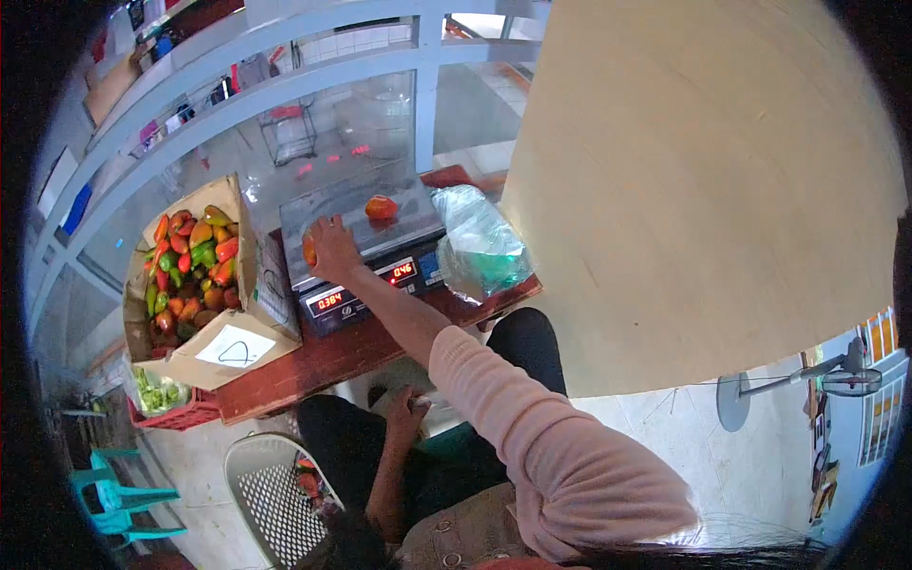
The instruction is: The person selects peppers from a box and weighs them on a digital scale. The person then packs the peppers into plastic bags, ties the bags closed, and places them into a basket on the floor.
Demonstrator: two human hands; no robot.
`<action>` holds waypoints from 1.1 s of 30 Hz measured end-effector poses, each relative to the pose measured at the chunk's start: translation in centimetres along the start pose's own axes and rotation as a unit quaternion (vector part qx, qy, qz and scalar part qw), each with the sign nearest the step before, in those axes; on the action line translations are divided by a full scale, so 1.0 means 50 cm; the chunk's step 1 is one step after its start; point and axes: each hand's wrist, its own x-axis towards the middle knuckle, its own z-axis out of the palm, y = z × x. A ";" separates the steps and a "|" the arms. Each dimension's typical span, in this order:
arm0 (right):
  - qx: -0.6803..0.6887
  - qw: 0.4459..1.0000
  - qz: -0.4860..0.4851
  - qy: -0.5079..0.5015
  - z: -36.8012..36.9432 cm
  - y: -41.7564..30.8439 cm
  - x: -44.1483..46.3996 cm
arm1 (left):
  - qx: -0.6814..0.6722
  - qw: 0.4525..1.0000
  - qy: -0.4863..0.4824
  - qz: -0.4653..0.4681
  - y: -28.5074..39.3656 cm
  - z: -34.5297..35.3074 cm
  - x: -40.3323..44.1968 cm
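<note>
My right hand (335,250) reaches over the left part of the digital scale's metal platform (337,207), its fingers wrapped round an orange-red bell pepper (310,251). Another red-orange bell pepper (381,208) rests on the platform, apart from the hand. The red digits on the scale's display (331,301) read 0.384 and 0.46. Low over my lap, my left hand (407,410) is closed near a small pale bit; what it holds, if anything, is too small to make out. To the left stands an open cardboard box (271,285) full of red, orange and green peppers.
A clear plastic bag (480,233) with something green lies right of the scale on the red wooden table (366,364). Below are a white perforated basket (280,503) with some peppers and a red crate (180,415). A large tan board (703,190) stands at right.
</note>
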 end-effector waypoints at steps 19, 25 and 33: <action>0.760 0.590 0.195 -0.192 -0.271 0.092 -0.543 | -0.057 0.973 0.222 -0.003 0.071 -0.089 0.019; 0.661 0.687 0.123 -0.274 -0.301 0.030 -0.556 | -0.073 0.964 0.244 -0.074 0.095 -0.128 -0.003; 0.657 0.693 0.106 -0.276 -0.328 -0.028 -0.569 | -0.081 0.958 0.250 -0.111 0.044 -0.128 0.012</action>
